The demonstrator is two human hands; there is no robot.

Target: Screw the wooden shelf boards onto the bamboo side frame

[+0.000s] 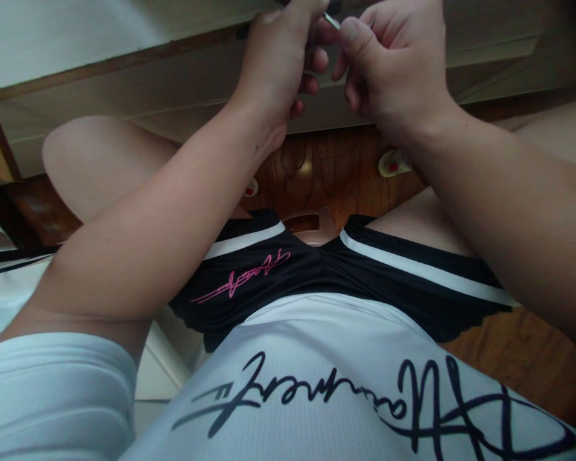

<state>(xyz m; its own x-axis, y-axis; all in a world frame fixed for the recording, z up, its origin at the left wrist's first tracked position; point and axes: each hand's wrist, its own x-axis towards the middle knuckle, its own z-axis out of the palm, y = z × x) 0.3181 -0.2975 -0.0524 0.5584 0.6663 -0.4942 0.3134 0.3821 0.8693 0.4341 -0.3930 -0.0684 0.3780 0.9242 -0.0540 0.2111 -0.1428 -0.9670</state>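
**Slanting from left hand (281,54) to right hand (400,61): a slim metal rod (331,20)**

Lies in the narrow gap between the two hands, close to the top edge of the view. Runs with its long axis slantwise, starting high beside the left thumb and dropping rightward to the right thumb. Sits to the right of the left hand and to the left of the right hand, with the lower end meeting the right thumb tip. Judging by that contact, belongs nearer to the right hand, though only just. Disappears at both ends behind fingers, so cannot tell the full length or what sort of tool or part.

On the right, pinches the rod between thumb and forefinger, with the other fingers loosely curled beneath. On the left, curls the fingers inward with the thumb reaching up; cut off by the frame, so cannot tell how firmly closed, or on what.

Beyond the hands, stretches a pale bench (52,45) with a worn front edge. Below, between bare knees, shows brown floor (355,169) and a pale slipper (388,165). Nearest the camera, spreads black shorts (317,272) and a white shirt (312,333).
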